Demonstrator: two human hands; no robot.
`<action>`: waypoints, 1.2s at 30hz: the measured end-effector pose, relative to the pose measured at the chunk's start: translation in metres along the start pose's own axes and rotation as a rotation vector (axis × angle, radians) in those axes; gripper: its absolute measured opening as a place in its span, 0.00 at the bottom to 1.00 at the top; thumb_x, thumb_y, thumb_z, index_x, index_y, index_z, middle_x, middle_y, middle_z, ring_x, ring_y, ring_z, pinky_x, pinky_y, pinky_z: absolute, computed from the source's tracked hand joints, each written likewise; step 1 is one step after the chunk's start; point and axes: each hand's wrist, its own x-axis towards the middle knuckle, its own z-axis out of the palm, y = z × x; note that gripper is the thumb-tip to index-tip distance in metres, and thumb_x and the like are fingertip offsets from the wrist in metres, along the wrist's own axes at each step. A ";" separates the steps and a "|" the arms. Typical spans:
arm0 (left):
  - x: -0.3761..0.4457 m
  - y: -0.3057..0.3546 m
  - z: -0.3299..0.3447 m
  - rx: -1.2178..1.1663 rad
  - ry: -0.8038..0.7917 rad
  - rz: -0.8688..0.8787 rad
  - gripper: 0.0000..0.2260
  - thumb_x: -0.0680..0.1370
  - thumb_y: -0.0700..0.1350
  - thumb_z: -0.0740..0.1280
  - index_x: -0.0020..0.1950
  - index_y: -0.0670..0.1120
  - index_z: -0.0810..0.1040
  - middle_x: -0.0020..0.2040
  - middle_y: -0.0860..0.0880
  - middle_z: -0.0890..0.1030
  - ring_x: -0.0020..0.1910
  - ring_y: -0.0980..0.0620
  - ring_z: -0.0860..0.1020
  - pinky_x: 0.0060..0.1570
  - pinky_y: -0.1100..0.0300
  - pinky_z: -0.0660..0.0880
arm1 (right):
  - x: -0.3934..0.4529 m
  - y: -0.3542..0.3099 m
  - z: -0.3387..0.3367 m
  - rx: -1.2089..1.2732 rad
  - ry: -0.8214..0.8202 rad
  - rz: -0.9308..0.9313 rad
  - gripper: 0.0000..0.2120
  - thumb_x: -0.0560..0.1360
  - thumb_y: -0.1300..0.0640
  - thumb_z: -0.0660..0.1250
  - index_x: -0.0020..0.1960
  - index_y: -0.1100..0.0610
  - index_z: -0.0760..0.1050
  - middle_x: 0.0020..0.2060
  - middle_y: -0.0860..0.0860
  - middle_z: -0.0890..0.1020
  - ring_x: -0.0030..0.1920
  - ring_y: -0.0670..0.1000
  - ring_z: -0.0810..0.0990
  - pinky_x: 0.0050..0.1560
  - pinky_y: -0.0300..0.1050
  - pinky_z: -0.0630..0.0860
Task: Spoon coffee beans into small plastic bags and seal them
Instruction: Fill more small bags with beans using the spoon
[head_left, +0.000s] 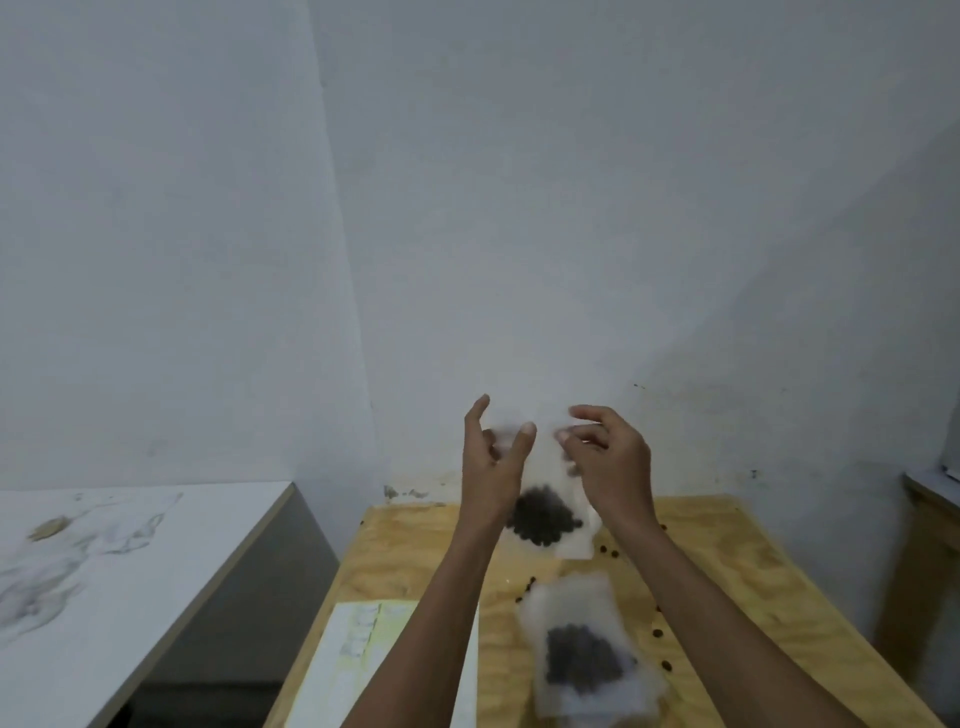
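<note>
Bag (545, 499) of beans raised, left hand (493, 457) and right hand (608, 457) pinching its top

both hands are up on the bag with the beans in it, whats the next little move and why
Probably pinch the top of the raised bag shut. Both the left hand and the right hand hold its upper edge, and the coffee beans already sit at its bottom. Blur hides whether the top is open or sealed.

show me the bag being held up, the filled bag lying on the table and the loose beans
held bag (545, 519): head view, on the dark beans at its bottom.
filled bag on the table (584, 657): head view, on its bean pile.
loose beans (658, 633): head view, on one bean right of the lying bag.
</note>
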 end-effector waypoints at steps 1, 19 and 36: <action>-0.007 0.004 -0.001 0.001 0.042 0.061 0.27 0.78 0.57 0.72 0.73 0.62 0.63 0.55 0.43 0.79 0.50 0.50 0.78 0.55 0.55 0.78 | -0.004 -0.004 -0.003 0.020 0.017 -0.008 0.11 0.78 0.60 0.72 0.58 0.50 0.78 0.40 0.49 0.86 0.41 0.48 0.84 0.42 0.45 0.83; -0.065 0.042 -0.002 -0.287 0.019 0.061 0.03 0.74 0.36 0.75 0.46 0.42 0.86 0.40 0.46 0.84 0.39 0.53 0.78 0.44 0.59 0.77 | -0.047 -0.035 -0.031 0.115 -0.136 -0.024 0.03 0.73 0.60 0.77 0.44 0.53 0.85 0.42 0.49 0.86 0.45 0.54 0.84 0.40 0.43 0.81; -0.059 0.045 -0.017 -0.326 0.077 -0.079 0.05 0.74 0.32 0.73 0.48 0.37 0.86 0.41 0.48 0.86 0.32 0.57 0.76 0.33 0.67 0.72 | -0.042 -0.041 -0.019 0.149 -0.070 0.127 0.14 0.70 0.70 0.69 0.42 0.53 0.88 0.39 0.50 0.88 0.45 0.52 0.85 0.48 0.44 0.82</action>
